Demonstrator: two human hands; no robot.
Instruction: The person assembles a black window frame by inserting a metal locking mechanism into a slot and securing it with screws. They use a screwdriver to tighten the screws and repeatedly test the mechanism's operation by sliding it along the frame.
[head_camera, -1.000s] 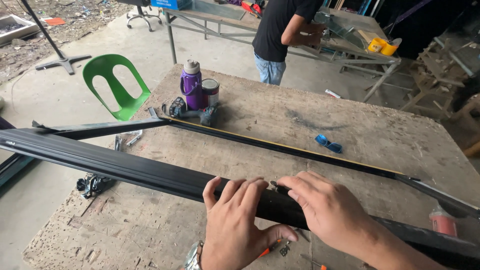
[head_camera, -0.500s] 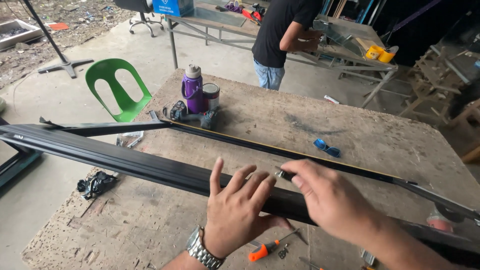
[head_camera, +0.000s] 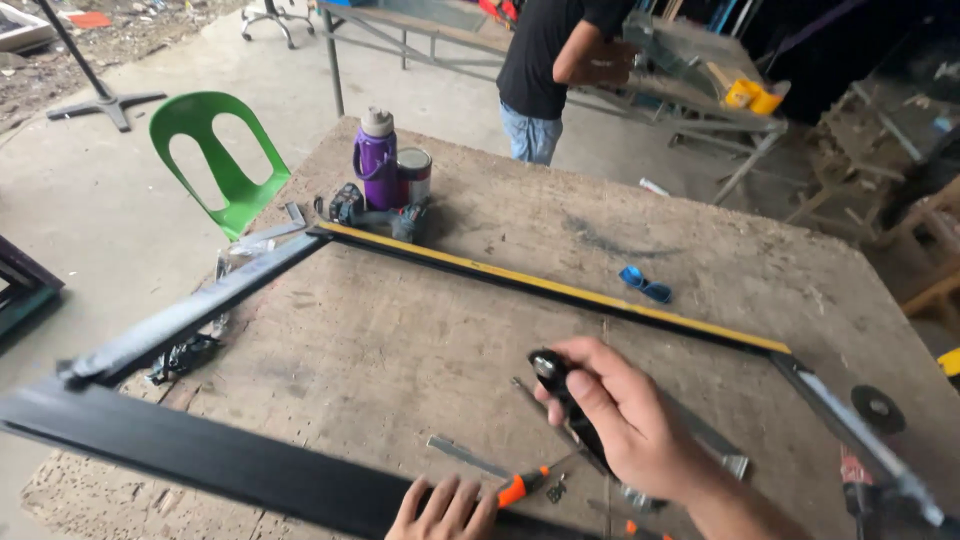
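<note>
Here right hand (head_camera: 625, 425) grip clamped on black tool (head_camera: 556, 380); left hand (head_camera: 445, 510) fingers together on black bar (head_camera: 200, 460); orange-handled pliers (head_camera: 520, 487) between.

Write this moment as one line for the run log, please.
right hand: grips black tool handle | left hand: rests on black frame bar | orange-handled tool: lies between hands | wooden table

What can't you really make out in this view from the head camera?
- Left hand: cut off by the bottom edge; only its fingers show, on the black bar.
- Black tool in the right hand: mostly covered by the fingers, so its kind is unclear.
- Small metal bits by the orange-handled tool: too small to identify.
- Person in the black shirt: cut off by the top edge.
</note>
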